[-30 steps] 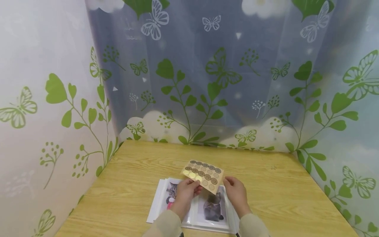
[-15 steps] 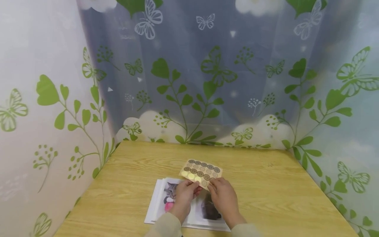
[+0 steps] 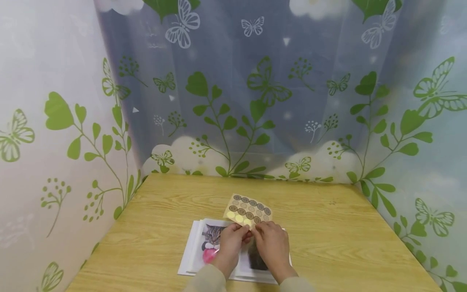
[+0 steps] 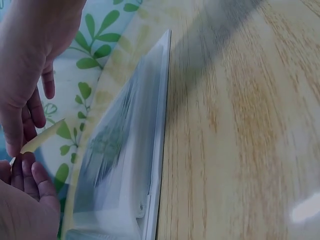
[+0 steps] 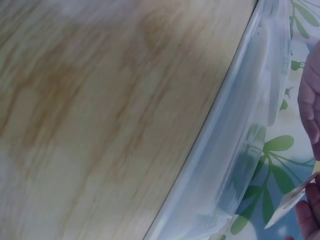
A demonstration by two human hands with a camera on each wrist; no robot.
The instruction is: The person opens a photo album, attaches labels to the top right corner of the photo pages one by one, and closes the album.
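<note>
A beige sheet of round stickers (image 3: 251,207), with dark ringed circles and several shiny gold ones, is held up over an open photo album (image 3: 185,251). My left hand (image 3: 229,247) pinches the sheet's near edge between thumb and fingers. Close beside it, my right hand (image 3: 273,249) has thumb and bent fingertips at the same edge, to the right. In the left wrist view the sheet's edge (image 4: 46,136) shows thin between the fingers of both hands. A cat photo (image 3: 212,234) fills the album's left page; the right page's dark photo is partly hidden by my right hand.
The album lies on a wood-grain table (image 3: 328,239). Its clear sleeves (image 4: 117,145) rise a little from the cover. Behind and at both sides hang curtains (image 3: 233,121) printed with green leaves and butterflies.
My right hand has come in from the right to the sticker sheet's near edge, close to my left hand. The sheet has tilted a little.
</note>
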